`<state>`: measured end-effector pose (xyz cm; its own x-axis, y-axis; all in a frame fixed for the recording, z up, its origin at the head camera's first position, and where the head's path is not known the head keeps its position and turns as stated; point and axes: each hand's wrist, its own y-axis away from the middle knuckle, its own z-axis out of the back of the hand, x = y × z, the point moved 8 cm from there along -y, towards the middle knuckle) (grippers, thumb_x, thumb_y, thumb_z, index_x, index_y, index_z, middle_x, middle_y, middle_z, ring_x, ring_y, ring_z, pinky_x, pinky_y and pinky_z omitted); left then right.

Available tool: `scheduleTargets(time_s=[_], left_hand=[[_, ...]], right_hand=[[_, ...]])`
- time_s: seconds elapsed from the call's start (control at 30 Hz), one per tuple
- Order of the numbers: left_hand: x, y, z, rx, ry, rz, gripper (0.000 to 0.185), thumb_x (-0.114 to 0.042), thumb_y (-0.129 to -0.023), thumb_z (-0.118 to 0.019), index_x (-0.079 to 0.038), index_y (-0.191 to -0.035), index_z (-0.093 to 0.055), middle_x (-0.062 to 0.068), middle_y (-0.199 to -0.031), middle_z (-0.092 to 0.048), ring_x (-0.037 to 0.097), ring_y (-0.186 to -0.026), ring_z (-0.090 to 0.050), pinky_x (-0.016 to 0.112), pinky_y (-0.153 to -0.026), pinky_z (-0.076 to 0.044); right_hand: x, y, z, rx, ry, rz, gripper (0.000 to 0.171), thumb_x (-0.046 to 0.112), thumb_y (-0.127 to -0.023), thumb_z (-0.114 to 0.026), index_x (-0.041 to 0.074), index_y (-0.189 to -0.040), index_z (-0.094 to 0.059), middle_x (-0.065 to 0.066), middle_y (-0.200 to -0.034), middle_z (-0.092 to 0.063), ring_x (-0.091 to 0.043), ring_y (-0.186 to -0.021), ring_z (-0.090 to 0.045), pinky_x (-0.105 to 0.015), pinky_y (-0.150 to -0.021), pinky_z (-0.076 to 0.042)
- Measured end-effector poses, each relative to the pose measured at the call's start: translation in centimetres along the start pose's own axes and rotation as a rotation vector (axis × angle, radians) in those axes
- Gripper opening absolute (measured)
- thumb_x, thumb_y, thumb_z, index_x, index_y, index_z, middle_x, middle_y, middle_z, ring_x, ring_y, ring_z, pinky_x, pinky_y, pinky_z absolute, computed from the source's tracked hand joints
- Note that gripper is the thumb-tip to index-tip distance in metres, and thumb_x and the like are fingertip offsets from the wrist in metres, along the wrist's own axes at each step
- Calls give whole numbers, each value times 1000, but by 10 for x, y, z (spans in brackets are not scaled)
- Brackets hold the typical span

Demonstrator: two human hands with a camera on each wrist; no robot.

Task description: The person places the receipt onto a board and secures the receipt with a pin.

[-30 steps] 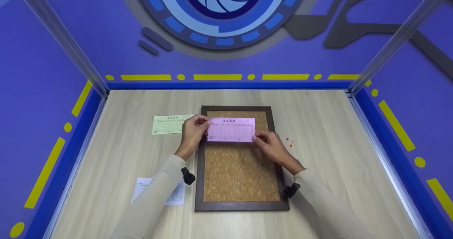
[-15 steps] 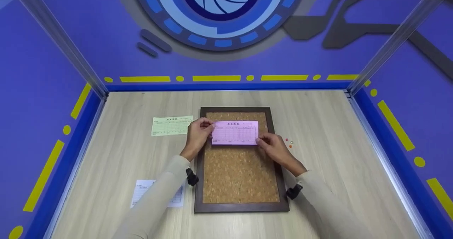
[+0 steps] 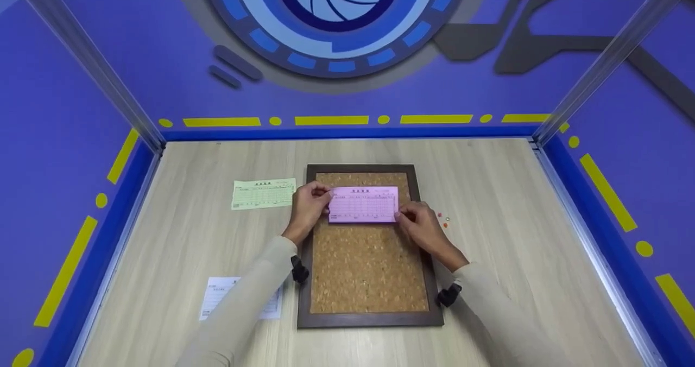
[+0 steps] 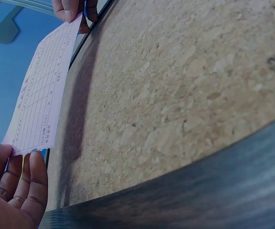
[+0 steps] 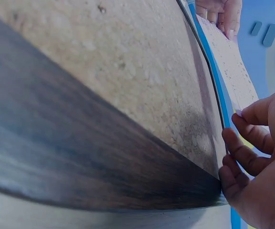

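I see the dark-framed cork board [image 3: 369, 269] lying in the middle of the pale wooden table [image 3: 488, 280]. My left hand [image 3: 307, 207] and right hand [image 3: 421, 227] hold the pink printed slip [image 3: 362, 204] by its ends over the board's far part. The green printed slip [image 3: 264, 193] lies left of the board, the white printed sheet [image 3: 217, 296] nearer left, small coloured pins [image 3: 444, 219] right.

The print on the pink slip [image 3: 363, 204] was too small to be read, as was that on the green slip [image 3: 264, 193]. The white sheet [image 3: 217, 297] was partly covered by the left sleeve [image 3: 244, 302]. The small coloured pins [image 3: 444, 220] could not be counted with certainty. In the right wrist view the cork board [image 5: 104, 95] was cut off by the edges and blurred.
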<state>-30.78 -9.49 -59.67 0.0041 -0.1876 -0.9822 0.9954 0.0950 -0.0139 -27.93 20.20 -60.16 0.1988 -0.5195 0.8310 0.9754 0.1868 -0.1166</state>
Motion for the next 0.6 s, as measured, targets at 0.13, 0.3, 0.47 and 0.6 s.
scheduleTargets(time_s=[0.13, 0.3, 0.47, 0.6], left_hand=[[3, -3, 0, -7, -61, -11, 5, 4, -99, -75, 3, -102, -78, 11, -91, -75, 16, -72, -66, 28, -57, -59], [8, -7, -1, -14, -135, -26, 5, 3, -98, -76, 0, -99, -79, 11, -93, -77, 15, -80, -68, 20, -64, -54], [13, -10, -3, -4, -165, -25, 6, 4, -98, -76, -1, -98, -80, 10, -94, -78, 16, -81, -69, 21, -66, -53], [15, -13, -4, 6, -183, -29, 6, 4, -99, -75, 1, -99, -79, 11, -94, -78, 16, -81, -69, 21, -66, -53]], right_hand=[[-4, -2, -1, -31, 55, 7, 12, 7, -102, -75, 7, -91, -77, -4, -94, -71, -25, -104, -55, -42, -94, -40], [-9, -3, -5, -44, 93, 25, 11, 6, -101, -76, 7, -90, -77, -4, -92, -72, -25, -100, -53, -42, -89, -38], [-11, -4, -8, -59, 125, 17, 10, 5, -98, -78, 6, -88, -78, -4, -89, -69, -23, -95, -50, -39, -86, -36], [-10, -5, -7, -59, 126, 0, 8, 5, -97, -79, 5, -89, -79, -5, -89, -67, -24, -95, -49, -39, -85, -36]])
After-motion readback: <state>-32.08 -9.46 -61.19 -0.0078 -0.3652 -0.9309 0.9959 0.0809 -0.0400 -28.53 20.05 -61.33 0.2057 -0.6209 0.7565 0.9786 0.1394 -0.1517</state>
